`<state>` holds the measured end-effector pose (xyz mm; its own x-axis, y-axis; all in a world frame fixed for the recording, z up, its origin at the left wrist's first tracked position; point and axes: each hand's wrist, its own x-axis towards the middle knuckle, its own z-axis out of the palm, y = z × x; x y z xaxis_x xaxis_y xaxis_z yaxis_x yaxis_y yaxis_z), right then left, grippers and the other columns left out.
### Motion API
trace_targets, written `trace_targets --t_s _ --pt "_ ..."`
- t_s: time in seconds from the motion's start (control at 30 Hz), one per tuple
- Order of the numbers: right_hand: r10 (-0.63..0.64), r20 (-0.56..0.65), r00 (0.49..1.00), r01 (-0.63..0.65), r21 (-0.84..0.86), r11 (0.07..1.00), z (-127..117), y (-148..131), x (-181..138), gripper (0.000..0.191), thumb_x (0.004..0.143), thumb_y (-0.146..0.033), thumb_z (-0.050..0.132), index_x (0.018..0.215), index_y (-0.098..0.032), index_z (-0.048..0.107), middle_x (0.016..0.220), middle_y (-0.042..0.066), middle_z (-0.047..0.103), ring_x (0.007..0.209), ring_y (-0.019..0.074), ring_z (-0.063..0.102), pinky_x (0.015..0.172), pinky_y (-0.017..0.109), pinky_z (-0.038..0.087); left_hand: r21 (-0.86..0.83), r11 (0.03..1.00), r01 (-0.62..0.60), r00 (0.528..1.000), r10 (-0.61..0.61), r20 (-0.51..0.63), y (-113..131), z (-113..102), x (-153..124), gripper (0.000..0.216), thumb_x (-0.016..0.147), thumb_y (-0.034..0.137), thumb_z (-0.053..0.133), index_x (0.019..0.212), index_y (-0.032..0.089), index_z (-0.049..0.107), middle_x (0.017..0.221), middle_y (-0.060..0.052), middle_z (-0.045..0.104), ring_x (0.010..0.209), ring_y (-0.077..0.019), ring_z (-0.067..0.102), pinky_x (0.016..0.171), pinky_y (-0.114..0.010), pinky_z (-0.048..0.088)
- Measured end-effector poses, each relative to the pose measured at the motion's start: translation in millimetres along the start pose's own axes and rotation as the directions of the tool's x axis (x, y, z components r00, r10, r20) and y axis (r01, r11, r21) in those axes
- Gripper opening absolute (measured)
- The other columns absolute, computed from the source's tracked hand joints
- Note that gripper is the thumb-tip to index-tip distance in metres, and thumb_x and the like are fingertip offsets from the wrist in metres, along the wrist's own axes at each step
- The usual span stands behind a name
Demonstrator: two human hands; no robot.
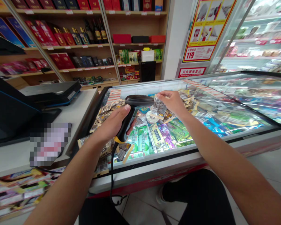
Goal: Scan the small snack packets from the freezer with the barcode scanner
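My left hand (pixel 115 122) is wrapped round the handle of a black barcode scanner (pixel 139 100), whose head points to the right. From the handle's yellow-ringed base a black cable (pixel 112 175) hangs down in front of the freezer. Between thumb and fingers, my right hand (pixel 170 100) pinches the top of a small clear-and-brown snack packet (pixel 158 107), just right of the scanner head. Similar packets (pixel 107 109) lie in heaps on the glass lid at the left and behind my hands. Through the glass show green ice-cream packs (pixel 140 139).
The chest freezer (pixel 164 161) stretches away to the right. At left, a counter (pixel 84 109) bears a black screen, a scale-like device (pixel 51 92) and a blurred-out flat object (pixel 50 143). Shelves of boxes and bottles stand behind. Packaged goods line the lower left.
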<state>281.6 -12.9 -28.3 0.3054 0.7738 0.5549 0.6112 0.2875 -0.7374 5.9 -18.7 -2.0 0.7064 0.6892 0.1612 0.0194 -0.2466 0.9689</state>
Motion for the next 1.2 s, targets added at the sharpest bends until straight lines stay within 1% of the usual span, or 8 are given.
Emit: trace_targets --t_s 0.13,0.3,0.47,0.57,0.67,0.83,1.0,1.2 --pt "0.007 0.033 0.999 0.001 -0.220 0.976 -18.8 9.2 6.5 0.017 0.087 -0.031 0.072 0.085 -0.018 0.082 0.087 0.009 0.080 0.084 0.0278 0.073 0.081 0.038 0.053 -0.032 0.999 -0.009 0.999 0.008 -0.041 -3.2 -2.6 1.4 0.065 0.089 0.079 0.049 0.079 0.016 0.062 0.054 -0.002 0.058 0.039 -0.0112 0.051 0.039 -0.021 0.039" --pt "0.033 0.197 0.980 0.083 -0.552 0.830 -36.2 29.7 13.8 0.015 0.085 -0.033 0.077 0.076 -0.022 0.082 0.074 0.007 0.076 0.074 0.0276 0.067 0.081 0.046 0.043 -0.061 0.998 -0.007 0.997 0.003 -0.072 -1.1 -0.9 2.6 0.063 0.085 0.079 0.056 0.086 0.017 0.062 0.058 0.000 0.060 0.038 -0.0114 0.052 0.037 -0.022 0.039" --pt "-0.018 0.316 0.948 0.242 -0.687 0.685 -25.8 30.9 9.8 0.012 0.087 -0.034 0.077 0.089 -0.025 0.084 0.102 0.010 0.075 0.106 0.0348 0.059 0.089 0.050 0.033 -0.045 0.999 -0.012 0.997 0.009 -0.072 -3.9 -2.6 3.7 0.062 0.088 0.078 0.052 0.083 0.017 0.061 0.058 -0.002 0.062 0.038 -0.0110 0.051 0.037 -0.023 0.038" --pt "-0.070 0.327 0.942 0.285 -0.675 0.681 -12.7 16.9 1.5 0.021 0.092 -0.039 0.072 0.105 -0.025 0.082 0.120 0.013 0.071 0.117 0.0380 0.054 0.093 0.052 0.033 -0.056 0.998 -0.003 0.995 -0.003 -0.101 -4.2 -4.8 4.6 0.061 0.090 0.077 0.049 0.084 0.017 0.062 0.056 -0.002 0.060 0.039 -0.0113 0.051 0.037 -0.023 0.038" --pt "-0.151 0.386 0.910 0.368 -0.585 0.723 4.5 -0.4 -10.8 0.024 0.097 -0.040 0.065 0.107 -0.024 0.080 0.120 0.012 0.071 0.117 0.0371 0.056 0.099 0.055 0.035 -0.107 0.994 0.000 0.983 -0.020 -0.183 -0.4 -6.3 5.9 0.060 0.091 0.075 0.049 0.092 0.017 0.063 0.056 -0.001 0.059 0.039 -0.0112 0.051 0.037 -0.022 0.037" --pt "-0.310 0.583 0.751 0.548 -0.287 0.786 43.7 -22.9 -39.6 0.036 0.102 -0.045 0.058 0.129 -0.025 0.071 0.130 0.010 0.070 0.124 0.0318 0.059 0.109 0.050 0.043 -0.226 0.974 -0.008 0.944 -0.067 -0.322 4.2 -11.9 10.3 0.059 0.093 0.073 0.047 0.097 0.017 0.062 0.059 0.001 0.059 0.038 -0.0095 0.049 0.038 -0.022 0.038" --pt "-0.265 0.720 0.642 0.611 -0.271 0.744 72.3 -25.5 -59.0 0.062 0.098 -0.051 0.063 0.152 -0.023 0.052 0.154 0.016 0.054 0.139 0.0388 0.050 0.110 0.055 0.045 -0.312 0.950 -0.036 0.904 -0.103 -0.416 0.6 -21.2 14.0 0.055 0.096 0.071 0.045 0.090 0.018 0.060 0.060 0.001 0.059 0.038 -0.0093 0.050 0.040 -0.022 0.040" --pt "-0.189 0.694 0.694 0.548 -0.339 0.765 66.4 -12.0 -52.0 0.060 0.096 -0.053 0.066 0.144 -0.019 0.059 0.130 0.019 0.064 0.127 0.0378 0.058 0.106 0.054 0.047 -0.331 0.943 -0.036 0.895 -0.117 -0.430 -3.8 -25.9 14.6 0.054 0.095 0.071 0.045 0.090 0.019 0.059 0.061 0.002 0.059 0.039 -0.0094 0.050 0.040 -0.022 0.040"
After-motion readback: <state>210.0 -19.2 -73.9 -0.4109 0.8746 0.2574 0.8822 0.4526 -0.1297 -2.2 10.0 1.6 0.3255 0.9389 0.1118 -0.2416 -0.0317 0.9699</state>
